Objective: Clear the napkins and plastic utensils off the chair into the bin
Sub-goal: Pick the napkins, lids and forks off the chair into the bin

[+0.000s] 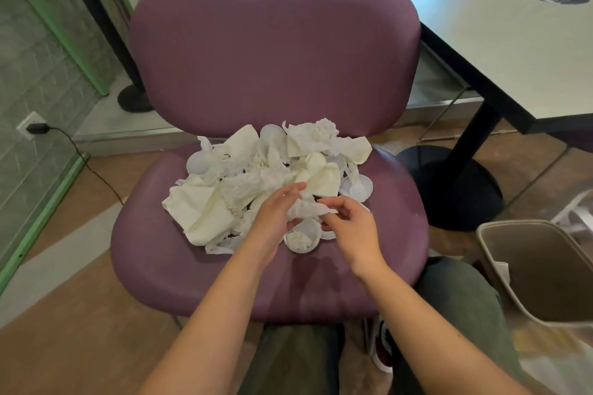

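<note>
A heap of white napkins point(205, 208) and white plastic utensils and small cups point(356, 189) covers the middle of the purple chair seat point(179, 269). At the heap's near edge my left hand point(272, 218) and my right hand point(351, 223) both hold one crumpled white napkin point(308, 210) between them. My left fingers curl under it and my right fingertips pinch its right end. A small plastic cup point(301, 239) with a wadded napkin in it sits just below the hands. The beige bin point(545, 276) stands on the floor to the right.
A white table point(500, 26) on a black pedestal base point(455, 189) stands at the right behind the bin. A black post base point(134, 102) sits behind the chair at left. A charger and cable point(38, 129) run from a wall socket. My knees are under the chair's front edge.
</note>
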Demonstrator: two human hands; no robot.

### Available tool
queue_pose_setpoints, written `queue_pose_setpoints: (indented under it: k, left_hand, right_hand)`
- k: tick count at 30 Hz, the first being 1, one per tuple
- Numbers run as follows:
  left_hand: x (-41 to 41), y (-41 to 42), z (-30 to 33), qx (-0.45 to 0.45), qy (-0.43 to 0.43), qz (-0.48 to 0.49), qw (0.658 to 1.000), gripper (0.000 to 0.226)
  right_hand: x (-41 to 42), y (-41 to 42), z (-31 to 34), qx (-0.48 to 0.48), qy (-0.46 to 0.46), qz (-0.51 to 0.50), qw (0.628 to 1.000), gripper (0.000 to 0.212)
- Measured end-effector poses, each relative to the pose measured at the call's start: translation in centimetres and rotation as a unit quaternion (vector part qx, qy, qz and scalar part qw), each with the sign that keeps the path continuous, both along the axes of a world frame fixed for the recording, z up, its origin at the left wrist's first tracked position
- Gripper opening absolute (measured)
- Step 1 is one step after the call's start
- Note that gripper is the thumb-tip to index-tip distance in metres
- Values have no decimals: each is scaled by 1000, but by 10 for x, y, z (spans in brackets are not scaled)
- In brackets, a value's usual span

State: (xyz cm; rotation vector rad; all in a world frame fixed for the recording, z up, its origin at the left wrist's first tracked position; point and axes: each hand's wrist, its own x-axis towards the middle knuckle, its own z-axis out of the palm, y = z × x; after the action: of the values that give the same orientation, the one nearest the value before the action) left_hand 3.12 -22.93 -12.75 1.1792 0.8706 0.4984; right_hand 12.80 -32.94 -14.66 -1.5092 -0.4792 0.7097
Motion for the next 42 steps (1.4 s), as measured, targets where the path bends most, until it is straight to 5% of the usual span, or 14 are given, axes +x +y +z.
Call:
queue_pose_setpoints:
  k: [7,14,19,22,24,29,32,36,42]
  left_hand:
    - [-9,-11,-17,56,69,-74,993,43]
    - [-24,8,-31,88,125,26,988,26]
    - [-39,15,-38,68,107,54,991,26]
    - [-50,13,-40,96,106,31,989,31]
    - [-53,13,-38,104,108,25,988,32]
    - [-52,10,-37,87,132,-7,987,36]
    - [-42,5,-35,15,97,-32,995,48]
    - [-25,0,-31,-46,44,-35,997,40]
    - [-8,0,-32,4,46,8,999,22]
  right_hand:
    - [-5,20,-5,-51,-54,-4,997,18]
    - [-7,25,-25,-149,-142,44,978,11]
    - [-19,18,-59,-293,-337,152,882,27]
    - [-23,13,-68,-300,-430,155,837,24]
    - [-23,12,-67,-273,-417,130,858,17]
    - [-25,13,-38,-135,-170,55,975,11]
    - [-28,14,-21,-73,-142,57,986,8]
    - [-31,16,-21,-78,-220,86,969,6]
    - [-22,12,-32,-103,-221,36,969,6]
